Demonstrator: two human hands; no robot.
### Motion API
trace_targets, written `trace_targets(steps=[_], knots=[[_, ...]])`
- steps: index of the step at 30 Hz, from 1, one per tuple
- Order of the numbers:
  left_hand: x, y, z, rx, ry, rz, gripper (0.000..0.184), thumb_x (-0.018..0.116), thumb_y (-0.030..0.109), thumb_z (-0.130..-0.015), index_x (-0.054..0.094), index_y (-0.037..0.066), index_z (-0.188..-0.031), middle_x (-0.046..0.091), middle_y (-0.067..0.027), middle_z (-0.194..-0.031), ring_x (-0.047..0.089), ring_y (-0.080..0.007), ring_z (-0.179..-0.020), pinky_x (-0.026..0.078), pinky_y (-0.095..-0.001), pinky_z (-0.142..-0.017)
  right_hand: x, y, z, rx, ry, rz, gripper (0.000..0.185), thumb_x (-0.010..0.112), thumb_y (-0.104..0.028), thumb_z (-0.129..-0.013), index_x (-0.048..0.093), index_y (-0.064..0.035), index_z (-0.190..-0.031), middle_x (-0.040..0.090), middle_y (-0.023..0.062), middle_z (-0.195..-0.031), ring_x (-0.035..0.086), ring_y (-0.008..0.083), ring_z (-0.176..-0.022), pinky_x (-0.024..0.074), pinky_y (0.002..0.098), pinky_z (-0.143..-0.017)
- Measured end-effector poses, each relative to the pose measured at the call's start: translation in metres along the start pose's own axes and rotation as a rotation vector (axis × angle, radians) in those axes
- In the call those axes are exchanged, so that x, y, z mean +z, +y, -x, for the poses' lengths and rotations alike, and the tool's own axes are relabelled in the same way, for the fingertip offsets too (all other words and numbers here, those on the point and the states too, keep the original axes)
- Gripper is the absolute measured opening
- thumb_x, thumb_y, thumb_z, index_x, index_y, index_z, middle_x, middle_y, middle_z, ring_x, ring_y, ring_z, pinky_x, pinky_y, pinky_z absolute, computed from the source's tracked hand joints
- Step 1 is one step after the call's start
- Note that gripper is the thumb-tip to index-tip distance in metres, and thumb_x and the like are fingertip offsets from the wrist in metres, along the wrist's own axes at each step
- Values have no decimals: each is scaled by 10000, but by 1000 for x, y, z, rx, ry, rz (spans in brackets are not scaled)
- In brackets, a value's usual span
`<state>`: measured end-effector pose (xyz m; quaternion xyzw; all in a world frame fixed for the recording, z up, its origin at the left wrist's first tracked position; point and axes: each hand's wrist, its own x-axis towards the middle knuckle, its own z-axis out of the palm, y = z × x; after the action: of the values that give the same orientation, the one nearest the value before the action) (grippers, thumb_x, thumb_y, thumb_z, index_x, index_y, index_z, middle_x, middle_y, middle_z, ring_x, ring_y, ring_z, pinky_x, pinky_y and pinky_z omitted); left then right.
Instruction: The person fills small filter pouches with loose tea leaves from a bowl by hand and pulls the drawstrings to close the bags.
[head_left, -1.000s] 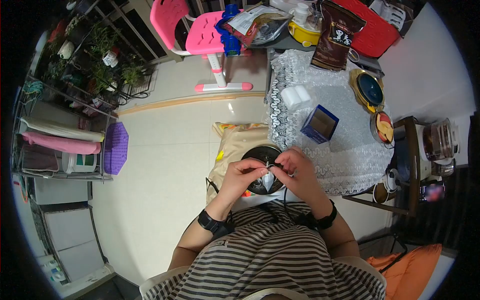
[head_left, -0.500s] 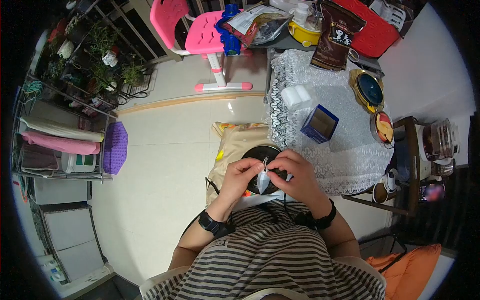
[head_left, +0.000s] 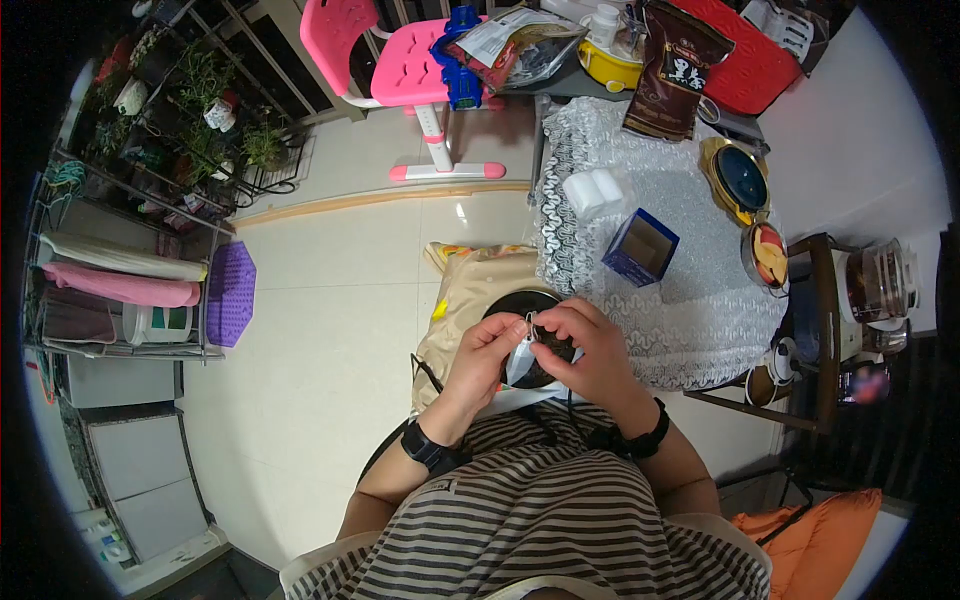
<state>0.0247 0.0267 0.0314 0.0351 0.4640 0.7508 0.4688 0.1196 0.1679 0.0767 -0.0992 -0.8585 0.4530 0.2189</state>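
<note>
Between my hands hangs a small white drawstring pouch (head_left: 519, 364), its thin pale string looped at the top. My left hand (head_left: 480, 358) pinches the pouch's upper end between thumb and fingers. Close against it, my right hand (head_left: 590, 348) has its fingertips curled at the string; the exact hold is partly hidden by the fingers. Below both hands is a round dark bowl (head_left: 508, 303) with dark, loose leaf-like bits inside. The bowl rests on a beige printed cloth or bag (head_left: 460, 290) over my lap.
To the right, a lace-covered table (head_left: 690, 315) carries an open blue box (head_left: 640, 248), white wrapped packs (head_left: 593, 192), a brown bag (head_left: 675, 75) and several bowls. A pink chair (head_left: 420, 65) stands ahead. Shelves with towels (head_left: 125, 285) are on the left.
The pouch has tilted slightly, its lower end shifting left. My right fingers have shifted a little at the string, while my left hand stays almost in place.
</note>
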Motion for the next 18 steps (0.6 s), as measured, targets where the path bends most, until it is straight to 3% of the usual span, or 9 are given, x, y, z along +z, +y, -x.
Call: trace_targets(steps=[2,4,11,18], knots=[[-1,0,0,-6,1,-9,138,600,149,-956,649,23,-983,623,15,-847,533,-39,-768,434,-196,-694,0,1,0,-19,0,24,243,758,-88,-725,663,-99,-948,605,49,-885,610,168,-693,509,279,-584],[-1,0,1,-3,-3,-12,143,600,149,-956,652,18,-983,629,10,-857,536,-41,-773,434,-196,-701,0,3,1,-31,-33,59,222,742,-145,-737,657,-123,-941,603,46,-904,634,229,-767,531,335,-643],[-2,-3,0,27,14,-20,160,607,163,-953,654,12,-976,637,9,-854,537,-39,-761,434,-193,-687,1,4,3,-114,18,151,195,745,-145,-731,658,-123,-904,606,45,-895,626,237,-757,521,342,-628],[-2,-5,-3,101,50,-182,136,612,158,-948,647,27,-946,612,36,-813,504,-26,-724,413,-184,-661,-4,5,5,129,-56,-106,89,706,-89,-806,631,-64,-847,599,49,-843,599,155,-658,486,281,-571]])
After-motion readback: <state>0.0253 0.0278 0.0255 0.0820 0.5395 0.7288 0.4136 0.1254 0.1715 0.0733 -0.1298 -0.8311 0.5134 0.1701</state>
